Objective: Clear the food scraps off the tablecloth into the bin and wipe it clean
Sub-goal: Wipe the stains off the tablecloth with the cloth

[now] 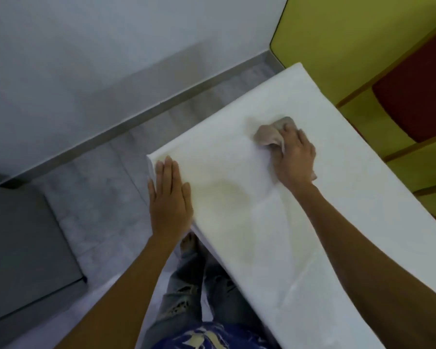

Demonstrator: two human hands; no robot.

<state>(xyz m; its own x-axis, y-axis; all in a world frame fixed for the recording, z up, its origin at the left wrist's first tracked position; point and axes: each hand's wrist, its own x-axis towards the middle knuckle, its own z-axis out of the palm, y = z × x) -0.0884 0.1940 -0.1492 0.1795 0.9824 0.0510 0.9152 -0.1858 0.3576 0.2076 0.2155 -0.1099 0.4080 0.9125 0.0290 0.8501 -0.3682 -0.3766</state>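
Note:
A white tablecloth [275,222] covers the table, which runs from the centre to the lower right. A faint yellowish stain [227,192] shows on it between my hands. My right hand [293,157] presses a crumpled brownish-grey rag [269,133] onto the cloth near the table's far end. My left hand [170,195] lies flat, fingers together, on the near-left corner of the tablecloth, holding nothing. I see no food scraps and no bin.
A yellow-green padded bench [337,34] with a dark red cushion [418,96] runs along the table's far side. Grey floor tiles [98,197] and a grey wall lie to the left. A grey box-like object [23,248] stands at the lower left.

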